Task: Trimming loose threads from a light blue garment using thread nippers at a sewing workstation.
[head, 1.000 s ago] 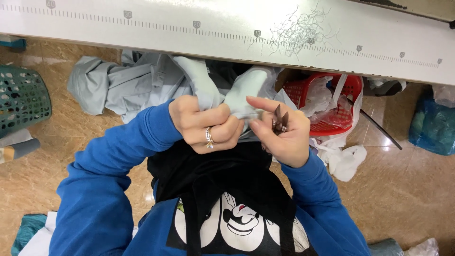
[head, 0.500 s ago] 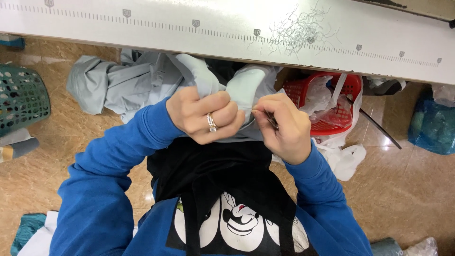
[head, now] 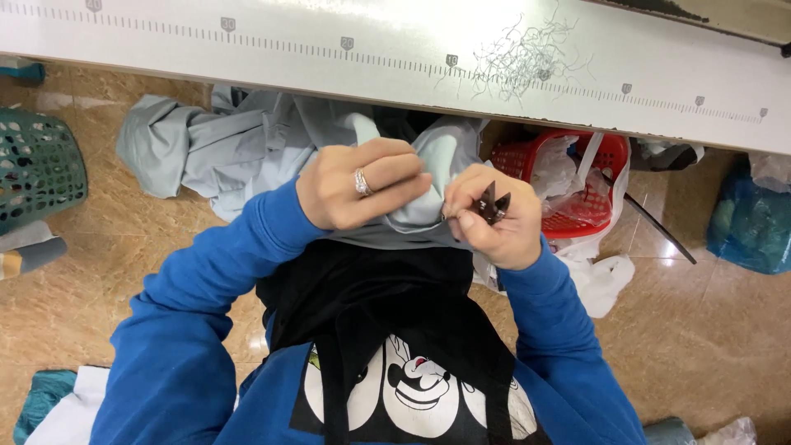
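Now the left hand (head: 362, 185) gripped the pale green cloth (head: 412, 165) w/ fingers curled tight, below the tabletop (head: 247, 58) edge. The right hand (head: 498, 218) had shifted (slightly lower), pinching small dark snips (head: 492, 203) at the cloth, so trimming looked underway.

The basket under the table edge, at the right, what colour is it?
The basket is red, with white plastic bags inside; the head view shows it best.

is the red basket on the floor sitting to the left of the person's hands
No, the red basket sits to the right of both hands, just beyond the right hand that holds small dark snips.
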